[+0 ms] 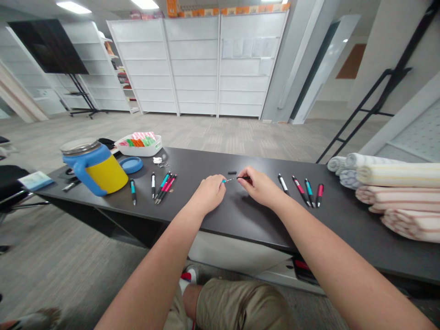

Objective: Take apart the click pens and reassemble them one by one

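Over the middle of the dark table, my left hand (212, 192) is closed around the teal barrel of a ballpoint pen (224, 181), its thin refill end pointing right. Opposite it, my right hand (256, 184) pinches a black pen part (244, 177). The two parts are close together; whether they touch I cannot tell. Just beyond them a small black piece (232, 173) lies on the table. To the left rest a teal pen (133, 191), a white pen (153, 185) and several teal and pink pens (166, 188). A white pen (283, 184) and a pink pen (301, 190) lie to the right.
Also at right are a teal pen (310, 192) and a red pen (320, 195), near stacked rolled fabric (395, 188). At left stand a blue-and-yellow jug (99, 167), its blue lid (131, 164) and a white basket (139, 149) with colourful packets. The table (240, 224) has its front edge before my knees.
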A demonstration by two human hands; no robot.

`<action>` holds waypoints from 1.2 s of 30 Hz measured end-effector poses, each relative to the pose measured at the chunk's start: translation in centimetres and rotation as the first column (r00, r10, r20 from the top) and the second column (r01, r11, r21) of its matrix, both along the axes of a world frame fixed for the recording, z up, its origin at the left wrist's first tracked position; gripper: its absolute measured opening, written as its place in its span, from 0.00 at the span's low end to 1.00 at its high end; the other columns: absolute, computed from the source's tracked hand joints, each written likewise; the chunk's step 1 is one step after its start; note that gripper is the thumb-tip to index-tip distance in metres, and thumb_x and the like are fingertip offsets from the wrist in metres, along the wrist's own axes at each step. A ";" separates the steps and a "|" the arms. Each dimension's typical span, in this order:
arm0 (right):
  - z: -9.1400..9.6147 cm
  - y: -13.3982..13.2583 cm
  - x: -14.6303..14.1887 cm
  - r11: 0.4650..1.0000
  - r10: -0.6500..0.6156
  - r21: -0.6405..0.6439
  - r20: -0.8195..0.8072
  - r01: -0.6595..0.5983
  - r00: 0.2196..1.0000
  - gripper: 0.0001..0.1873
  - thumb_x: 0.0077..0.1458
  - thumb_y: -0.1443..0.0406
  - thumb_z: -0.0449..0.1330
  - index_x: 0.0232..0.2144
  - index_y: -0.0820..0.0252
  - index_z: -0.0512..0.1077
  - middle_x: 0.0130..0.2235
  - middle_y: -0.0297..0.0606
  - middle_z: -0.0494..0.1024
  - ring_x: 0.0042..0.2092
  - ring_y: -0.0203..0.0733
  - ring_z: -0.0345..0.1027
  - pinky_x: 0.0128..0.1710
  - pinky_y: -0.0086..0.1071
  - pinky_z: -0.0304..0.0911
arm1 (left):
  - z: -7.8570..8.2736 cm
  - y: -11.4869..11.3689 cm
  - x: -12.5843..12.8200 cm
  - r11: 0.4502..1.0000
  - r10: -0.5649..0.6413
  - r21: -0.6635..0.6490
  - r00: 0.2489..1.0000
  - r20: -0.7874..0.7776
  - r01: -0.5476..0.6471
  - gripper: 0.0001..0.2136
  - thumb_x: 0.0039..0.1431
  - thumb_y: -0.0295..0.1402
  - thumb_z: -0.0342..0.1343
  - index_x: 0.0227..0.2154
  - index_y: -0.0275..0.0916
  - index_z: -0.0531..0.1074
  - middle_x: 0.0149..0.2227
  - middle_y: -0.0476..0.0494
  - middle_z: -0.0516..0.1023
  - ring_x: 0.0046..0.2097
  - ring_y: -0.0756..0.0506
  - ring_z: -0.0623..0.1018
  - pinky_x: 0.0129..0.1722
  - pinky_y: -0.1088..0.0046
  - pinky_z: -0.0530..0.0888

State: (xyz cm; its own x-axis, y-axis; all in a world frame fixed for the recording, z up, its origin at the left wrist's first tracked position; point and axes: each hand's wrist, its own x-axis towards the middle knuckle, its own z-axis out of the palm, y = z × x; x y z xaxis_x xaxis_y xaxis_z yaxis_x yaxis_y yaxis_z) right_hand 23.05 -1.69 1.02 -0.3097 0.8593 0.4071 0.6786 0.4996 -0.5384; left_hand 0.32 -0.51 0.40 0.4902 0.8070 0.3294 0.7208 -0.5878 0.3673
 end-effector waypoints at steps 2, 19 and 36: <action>0.1 0.0 0.0 1.000 -0.009 0.003 0.010 0.009 1.000 0.05 0.65 0.61 0.59 0.41 0.55 0.70 0.37 0.37 0.80 0.35 0.41 0.73 0.37 0.34 0.63 | 0.0 0.0 0.0 1.000 -0.010 0.012 1.000 -0.006 0.010 0.11 0.69 0.29 0.46 0.45 0.40 0.74 0.44 0.41 0.80 0.48 0.40 0.78 0.52 0.62 0.72; 0.0 -0.2 -0.5 0.995 0.087 -0.051 -0.028 -0.088 0.996 0.06 0.62 0.60 0.64 0.40 0.54 0.75 0.39 0.35 0.84 0.37 0.40 0.78 0.38 0.32 0.65 | -1.0 0.6 -0.3 0.965 -0.238 0.117 0.971 0.008 0.235 0.13 0.73 0.30 0.45 0.49 0.39 0.74 0.45 0.40 0.79 0.47 0.42 0.76 0.52 0.62 0.73; 0.5 -0.5 -0.5 0.998 0.021 -0.062 0.057 -0.017 0.998 0.15 0.65 0.52 0.60 0.37 0.56 0.79 0.29 0.33 0.81 0.29 0.38 0.71 0.33 0.31 0.60 | -0.8 0.7 -0.3 0.963 -0.231 0.139 0.973 -0.013 0.230 0.14 0.73 0.32 0.47 0.52 0.41 0.76 0.42 0.42 0.79 0.45 0.42 0.77 0.50 0.63 0.74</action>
State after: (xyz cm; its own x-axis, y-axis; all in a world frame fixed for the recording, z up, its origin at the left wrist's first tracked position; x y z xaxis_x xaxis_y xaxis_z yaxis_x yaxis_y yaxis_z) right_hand 22.55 -2.18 1.54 -0.3477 0.8757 0.3352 0.6998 0.4802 -0.5289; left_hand -0.02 0.16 -0.39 0.6562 0.6187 0.4319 0.5590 -0.7831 0.2725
